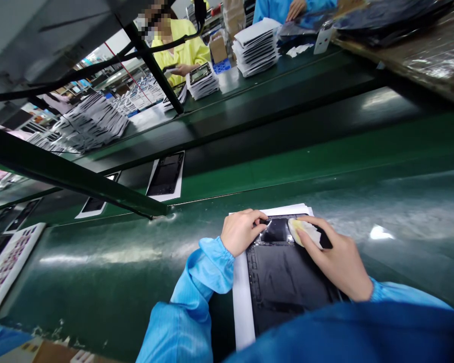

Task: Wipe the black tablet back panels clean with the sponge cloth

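A black tablet housing [283, 277] lies on white sheets [242, 302] on the green bench in front of me. My left hand [244, 232] is at its far left corner, fingers curled and thumb against the edge, gripping it. In my right hand [338, 262] is a crumpled white and yellowish wiping cloth [304, 233], pressed to the far right part of the housing. Between the hands a glossy dark rectangle [276, 230] shows at the far end. My sleeve hides the near end of the housing.
A conveyor belt [249, 174] runs behind the bench, carrying another dark tablet panel [166, 174] on white paper. A green metal post [71, 176] slants across the left. Paper-backed stacks [256, 48] stand on the far side, where people in yellow and blue work. A white tray [13, 267] sits at left.
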Demonstrator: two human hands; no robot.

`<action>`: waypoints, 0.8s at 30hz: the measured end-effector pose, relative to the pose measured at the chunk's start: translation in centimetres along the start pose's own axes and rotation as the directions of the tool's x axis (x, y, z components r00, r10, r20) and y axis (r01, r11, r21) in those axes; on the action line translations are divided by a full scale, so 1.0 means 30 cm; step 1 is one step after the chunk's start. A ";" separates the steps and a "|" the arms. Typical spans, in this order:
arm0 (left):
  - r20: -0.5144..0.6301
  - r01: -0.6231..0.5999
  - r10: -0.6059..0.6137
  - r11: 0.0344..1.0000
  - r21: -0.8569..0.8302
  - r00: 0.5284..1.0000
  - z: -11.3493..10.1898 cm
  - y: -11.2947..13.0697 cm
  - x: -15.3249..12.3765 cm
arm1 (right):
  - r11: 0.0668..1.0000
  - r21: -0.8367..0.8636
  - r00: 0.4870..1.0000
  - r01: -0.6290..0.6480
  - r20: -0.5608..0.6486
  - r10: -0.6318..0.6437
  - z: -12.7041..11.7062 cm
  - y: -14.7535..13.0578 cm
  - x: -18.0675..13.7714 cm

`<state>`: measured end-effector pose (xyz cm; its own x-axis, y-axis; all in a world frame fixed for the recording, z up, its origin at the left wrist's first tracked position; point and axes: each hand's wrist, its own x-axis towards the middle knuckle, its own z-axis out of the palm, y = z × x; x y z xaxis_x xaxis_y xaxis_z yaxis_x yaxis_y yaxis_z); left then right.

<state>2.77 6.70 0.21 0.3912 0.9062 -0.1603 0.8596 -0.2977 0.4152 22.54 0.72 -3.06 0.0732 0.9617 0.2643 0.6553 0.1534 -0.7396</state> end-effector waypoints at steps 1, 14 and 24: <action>0.000 -0.002 0.002 1.000 0.008 1.000 0.002 0.000 -0.001 | 1.000 0.001 1.000 -0.002 0.000 0.002 -0.001 0.000 0.000; -0.061 -0.109 0.149 0.897 0.429 0.987 0.005 0.017 -0.048 | 0.999 0.008 0.999 -0.045 0.019 0.045 0.004 0.005 0.000; -0.072 -0.300 0.421 0.746 0.594 0.904 0.079 -0.062 -0.125 | 0.998 -0.023 0.998 -0.057 0.007 0.057 0.012 0.003 0.000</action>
<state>0.50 3.15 -2.10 0.6919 0.7158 0.0940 0.7193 -0.6724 -0.1744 22.32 0.82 -3.35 0.1049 0.9705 0.2170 0.6670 0.0932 -0.7392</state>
